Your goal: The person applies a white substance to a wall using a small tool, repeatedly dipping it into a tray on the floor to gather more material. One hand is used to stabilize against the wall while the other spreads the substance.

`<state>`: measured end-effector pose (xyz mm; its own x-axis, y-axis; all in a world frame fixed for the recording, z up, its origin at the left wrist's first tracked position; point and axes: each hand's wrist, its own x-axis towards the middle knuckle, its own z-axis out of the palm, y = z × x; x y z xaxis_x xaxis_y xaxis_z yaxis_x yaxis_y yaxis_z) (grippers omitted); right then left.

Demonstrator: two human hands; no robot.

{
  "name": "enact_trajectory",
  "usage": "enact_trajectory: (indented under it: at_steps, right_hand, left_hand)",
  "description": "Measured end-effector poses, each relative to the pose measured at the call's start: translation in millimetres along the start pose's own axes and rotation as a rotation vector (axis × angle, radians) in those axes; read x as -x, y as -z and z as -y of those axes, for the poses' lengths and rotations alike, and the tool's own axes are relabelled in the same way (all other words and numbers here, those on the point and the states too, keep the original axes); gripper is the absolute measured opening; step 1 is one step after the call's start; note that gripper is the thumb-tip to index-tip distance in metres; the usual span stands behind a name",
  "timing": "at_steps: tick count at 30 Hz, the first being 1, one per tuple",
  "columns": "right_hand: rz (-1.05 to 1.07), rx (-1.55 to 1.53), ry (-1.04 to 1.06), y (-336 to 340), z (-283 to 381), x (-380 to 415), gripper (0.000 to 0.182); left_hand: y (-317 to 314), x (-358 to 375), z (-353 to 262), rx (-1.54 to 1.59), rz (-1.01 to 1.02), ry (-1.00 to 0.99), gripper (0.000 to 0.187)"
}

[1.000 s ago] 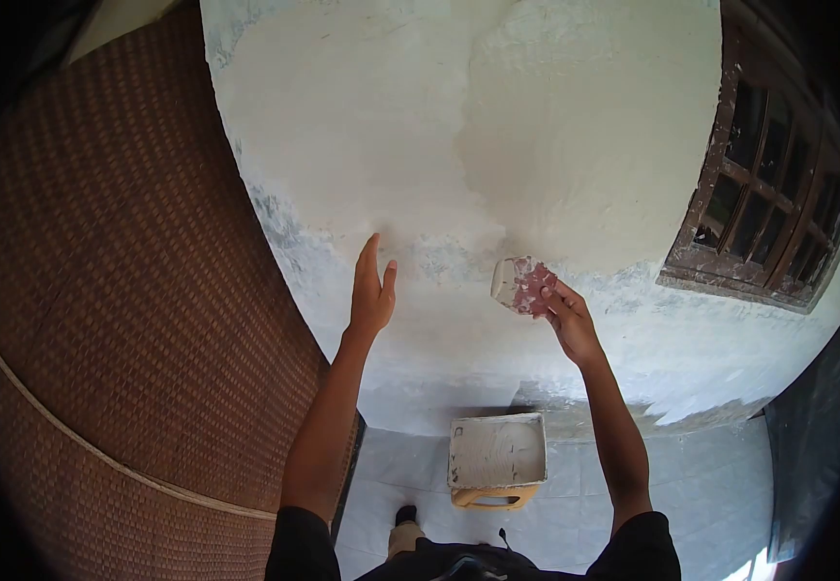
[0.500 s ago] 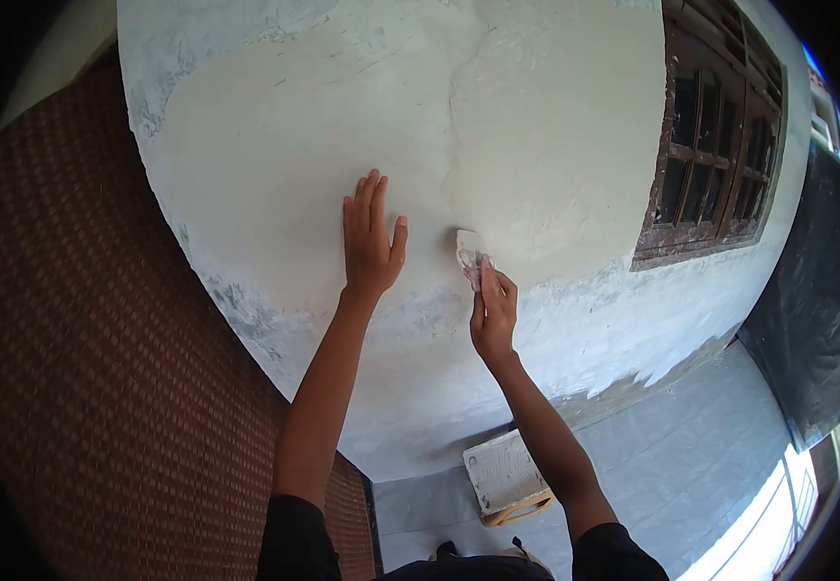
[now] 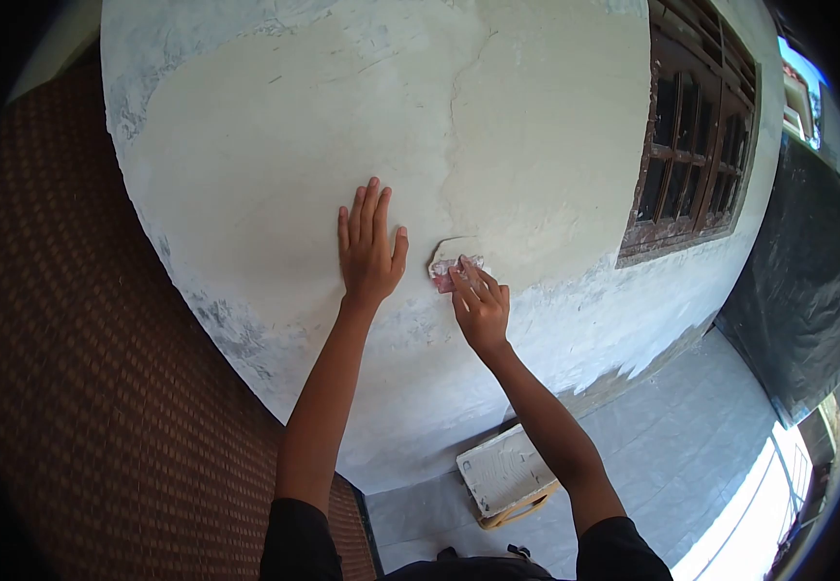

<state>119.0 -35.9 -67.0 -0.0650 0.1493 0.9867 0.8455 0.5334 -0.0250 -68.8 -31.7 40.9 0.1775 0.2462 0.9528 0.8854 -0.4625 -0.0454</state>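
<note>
My left hand (image 3: 369,250) lies on the wall (image 3: 294,126), fingers stretched upward and thumb apart, holding nothing. To its right, my right hand (image 3: 481,302) grips a putty scraper (image 3: 446,273) smeared with pale filler. The scraper's blade rests against the wall, its reddish part showing beside my fingers. Just above the blade, a thin crack line runs up the wall. Smooth cream filler covers the middle of the surface, with patchy grey and white around it.
A brown-framed window (image 3: 691,145) is set in the wall at the right. Woven brown matting (image 3: 139,339) stands at the left. Below, a white-topped stool (image 3: 507,473) stands on a grey floor sheet (image 3: 652,436). Dark sheeting (image 3: 793,281) hangs at the far right.
My right hand has shifted slightly left and down, turning the scraper so its blade lies broader against the wall. The left hand stays on about the same spot. The view has shifted slightly.
</note>
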Motion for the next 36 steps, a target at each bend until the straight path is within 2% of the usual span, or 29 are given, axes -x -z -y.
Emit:
enact_trajectory:
  at_steps: [8,10,19,24,31,35,36]
  right_hand:
    - [0.075,0.018,0.114,4.0,-20.3,1.6,0.034]
    - [0.183,0.073,0.165,6.3,-23.9,3.2,0.03]
    - [0.333,0.212,0.281,7.9,-21.5,36.6,0.027]
    - [0.449,0.133,0.364,20.6,-32.7,66.1,0.029]
    - [0.349,-0.02,0.344,46.9,-39.9,31.2,0.023]
    - [0.333,-0.139,0.277,53.1,-47.3,-21.3,0.021]
    - [0.309,-0.234,0.202,51.0,-49.9,-30.6,0.022]
  left_hand:
    - [-1.8,0.8,-0.1,-0.022,0.002,0.006,0.06]
    - [-2.1,0.9,0.1,-0.044,0.008,0.007,0.06]
    - [-7.9,2.1,0.6,-0.121,-0.02,0.007,0.06]
    - [-7.3,3.7,2.1,-0.184,-0.04,-0.015,0.056]
    - [-15.4,7.1,4.3,-0.277,-0.082,-0.054,0.058]
    - [-17.7,7.4,3.5,-0.325,-0.085,-0.042,0.057]
    - [-18.0,8.1,3.5,-0.323,-0.082,-0.044,0.057]
